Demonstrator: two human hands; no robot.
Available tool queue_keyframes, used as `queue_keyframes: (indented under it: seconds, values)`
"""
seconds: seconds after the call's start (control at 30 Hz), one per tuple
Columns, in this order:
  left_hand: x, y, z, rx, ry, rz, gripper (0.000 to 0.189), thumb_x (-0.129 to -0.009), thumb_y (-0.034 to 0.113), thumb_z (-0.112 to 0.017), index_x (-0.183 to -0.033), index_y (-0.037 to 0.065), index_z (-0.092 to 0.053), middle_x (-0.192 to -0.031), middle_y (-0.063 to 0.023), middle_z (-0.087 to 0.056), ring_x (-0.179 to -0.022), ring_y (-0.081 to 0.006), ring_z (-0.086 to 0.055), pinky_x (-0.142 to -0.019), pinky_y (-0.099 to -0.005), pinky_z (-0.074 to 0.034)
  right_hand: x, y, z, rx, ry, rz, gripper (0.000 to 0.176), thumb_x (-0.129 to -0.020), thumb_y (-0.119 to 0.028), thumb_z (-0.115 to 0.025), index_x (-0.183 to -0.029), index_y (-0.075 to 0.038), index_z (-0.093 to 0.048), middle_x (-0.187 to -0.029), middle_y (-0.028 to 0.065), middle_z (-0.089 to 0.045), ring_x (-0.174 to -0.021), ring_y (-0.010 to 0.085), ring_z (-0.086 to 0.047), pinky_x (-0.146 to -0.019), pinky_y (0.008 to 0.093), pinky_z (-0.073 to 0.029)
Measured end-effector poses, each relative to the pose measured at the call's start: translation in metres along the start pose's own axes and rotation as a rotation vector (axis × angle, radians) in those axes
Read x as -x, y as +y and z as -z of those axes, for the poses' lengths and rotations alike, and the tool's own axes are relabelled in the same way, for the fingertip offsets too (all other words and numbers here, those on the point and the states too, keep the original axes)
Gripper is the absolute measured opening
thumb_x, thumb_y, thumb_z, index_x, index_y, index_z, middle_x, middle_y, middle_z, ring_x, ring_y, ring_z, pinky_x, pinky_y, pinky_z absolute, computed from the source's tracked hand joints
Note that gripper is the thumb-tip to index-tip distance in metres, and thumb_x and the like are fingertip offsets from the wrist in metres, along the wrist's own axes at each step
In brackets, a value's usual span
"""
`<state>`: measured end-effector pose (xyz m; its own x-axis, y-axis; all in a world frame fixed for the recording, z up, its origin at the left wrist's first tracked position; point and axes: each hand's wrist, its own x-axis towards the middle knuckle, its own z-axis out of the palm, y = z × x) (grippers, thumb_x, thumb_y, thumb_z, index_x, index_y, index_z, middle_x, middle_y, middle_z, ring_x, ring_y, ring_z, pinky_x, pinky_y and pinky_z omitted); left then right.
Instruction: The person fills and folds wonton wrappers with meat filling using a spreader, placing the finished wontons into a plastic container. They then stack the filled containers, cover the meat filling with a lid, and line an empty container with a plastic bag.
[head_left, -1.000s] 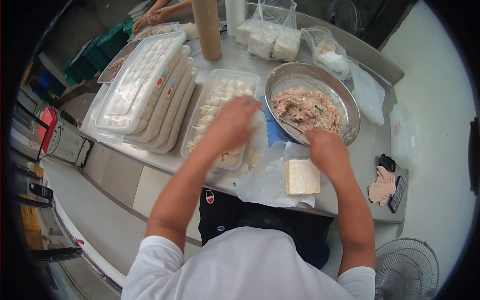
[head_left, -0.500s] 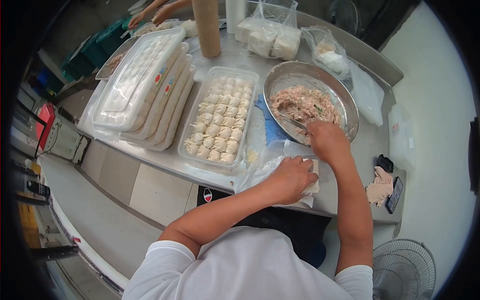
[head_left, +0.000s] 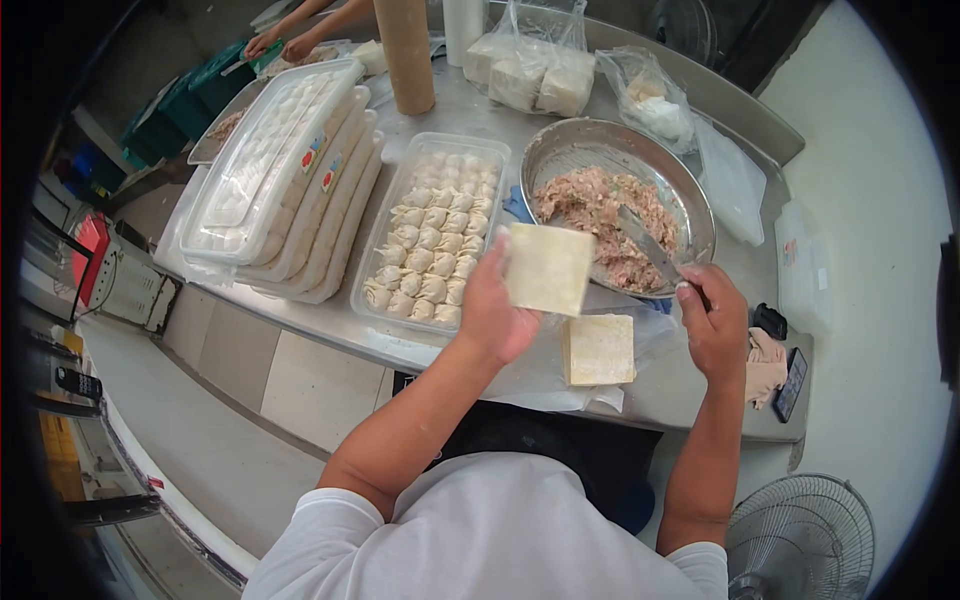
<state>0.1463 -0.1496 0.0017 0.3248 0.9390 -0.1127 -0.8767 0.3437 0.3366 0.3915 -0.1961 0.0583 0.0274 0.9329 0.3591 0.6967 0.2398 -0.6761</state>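
A square dough wrapper (head_left: 550,268) lies across the fingers of my left hand (head_left: 493,310), raised between the tray and the bowl. My right hand (head_left: 714,318) grips the handle of a metal spatula (head_left: 645,240), its blade over the pink meat filling (head_left: 600,205) in a steel bowl (head_left: 697,195). Below the bowl a stack of wrappers (head_left: 599,350) rests on plastic sheeting. To the left, a clear plastic tray (head_left: 400,180) holds rows of filled dumplings (head_left: 425,262).
Lidded trays of dumplings (head_left: 270,180) are stacked at the left. A cardboard tube (head_left: 404,60), bagged white blocks (head_left: 530,75) and another bag (head_left: 648,100) stand behind. A phone (head_left: 790,385) and cloth (head_left: 765,368) lie right. Another person's hands (head_left: 280,45) work at the far left.
My left hand has lifted a wrapper off the stack and moved up and left. My right hand has moved right and slightly down, turning the spatula in the bowl.
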Motion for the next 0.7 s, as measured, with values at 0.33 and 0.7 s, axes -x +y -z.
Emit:
queue_keyframes:
  seconds: [0.33,0.7]
  values:
    - [-0.019,0.017,0.028,0.238,-0.333,0.072,0.041,-0.105,0.026,-0.035,-0.13,-0.004,-0.047,-0.123,-0.0169,-0.058,-0.115,-0.0264,-0.057,-0.105,-0.0432,-0.044,0.024,-0.007,-0.022,0.217,-0.112,0.234,0.02,-0.081,0.003,-0.062,-0.099,-0.004,-0.067,-0.083,0.0123,-0.056,-0.077,0.0313,-0.06,-0.065,0.038,-0.048]
    - [-0.006,0.015,0.017,-0.11,0.252,-0.187,0.04,-0.104,0.024,-0.036,-0.13,-0.005,-0.046,-0.123,-0.0161,-0.057,-0.115,-0.0276,-0.056,-0.102,-0.0444,-0.044,-0.001,-0.005,-0.012,0.203,-0.266,0.029,0.024,-0.085,-0.007,-0.065,-0.108,-0.006,-0.066,-0.082,0.0132,-0.057,-0.074,0.0324,-0.058,-0.067,0.0427,-0.047]
